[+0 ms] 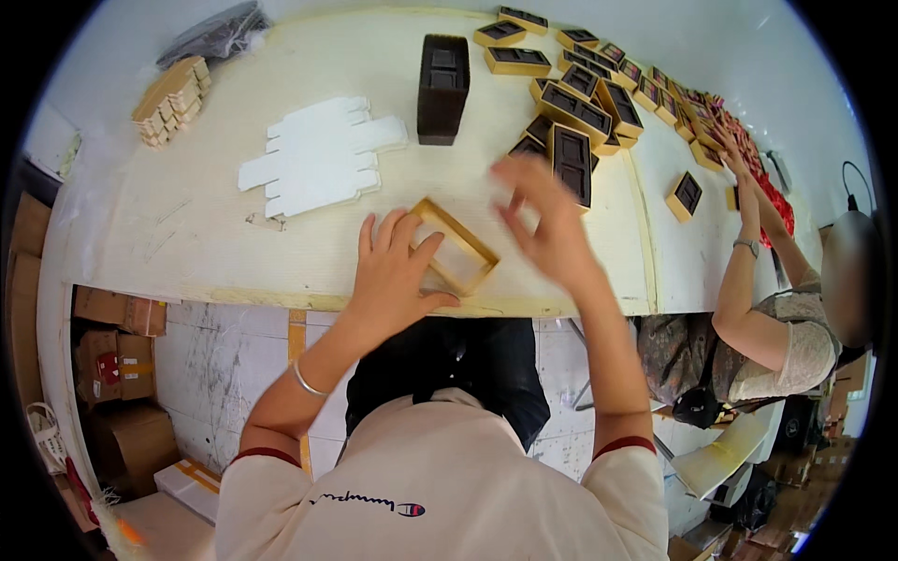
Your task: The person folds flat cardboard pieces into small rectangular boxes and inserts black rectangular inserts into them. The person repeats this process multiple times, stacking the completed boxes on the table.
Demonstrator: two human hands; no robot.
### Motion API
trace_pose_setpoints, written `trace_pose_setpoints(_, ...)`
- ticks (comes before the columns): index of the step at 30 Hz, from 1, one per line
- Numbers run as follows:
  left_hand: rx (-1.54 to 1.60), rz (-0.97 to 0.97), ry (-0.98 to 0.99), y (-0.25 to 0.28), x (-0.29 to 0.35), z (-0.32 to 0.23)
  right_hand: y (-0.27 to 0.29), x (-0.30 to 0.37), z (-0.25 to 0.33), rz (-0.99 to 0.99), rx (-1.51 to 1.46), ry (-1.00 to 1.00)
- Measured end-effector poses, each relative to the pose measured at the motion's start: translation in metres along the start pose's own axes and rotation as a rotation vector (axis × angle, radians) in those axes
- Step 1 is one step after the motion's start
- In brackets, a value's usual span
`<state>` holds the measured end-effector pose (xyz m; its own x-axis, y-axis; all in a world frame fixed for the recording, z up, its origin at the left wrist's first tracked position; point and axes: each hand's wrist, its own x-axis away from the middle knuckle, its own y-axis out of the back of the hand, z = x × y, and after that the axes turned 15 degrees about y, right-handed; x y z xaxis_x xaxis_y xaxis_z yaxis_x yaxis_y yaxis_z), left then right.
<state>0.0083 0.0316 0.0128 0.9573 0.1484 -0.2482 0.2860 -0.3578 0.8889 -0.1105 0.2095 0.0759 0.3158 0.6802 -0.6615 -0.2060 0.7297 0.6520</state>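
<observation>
A shallow gold cardboard box frame (484,270) lies slanted near the front edge of the table, with the pale tabletop colour showing inside it. My left hand (388,266) is on its left side, thumb by the near end and fingers spread toward the far end, covering part of the wall. To the right of the frame, my right hand (552,224) is raised and smeared by motion, thumb and fingers apart, nothing visible in it. A tall stack of dark brown plastic trays (442,93) stands beyond the frame. Flat white carton blanks (318,154) lie in a pile to the left.
Several gold boxes with dark inserts (575,110) are heaped at the back right. Flat tan card pieces (171,101) and a dark plastic bag (215,33) lie far left. A co-worker's arm (739,290) reaches over the right side. Cardboard cartons (117,360) sit below left.
</observation>
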Motion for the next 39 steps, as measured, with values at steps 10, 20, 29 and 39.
trace_pose_setpoints(10,0.012,-0.197,0.079,-0.007,-0.007,0.005,-0.035,-0.112,-0.086,0.384,0.690,0.161)
trace_pose_setpoints(20,0.164,0.105,0.188,0.005,-0.013,0.018,0.017,-0.115,-0.039,-0.206,0.081,0.003)
trace_pose_setpoints(29,0.150,0.329,0.021,0.034,-0.017,0.019,0.043,0.045,0.010,-0.391,-0.889,-0.656)
trace_pose_setpoints(39,0.174,0.454,-0.122,0.034,-0.028,0.003,0.034,0.064,-0.003,-0.169,-0.754,-0.870)
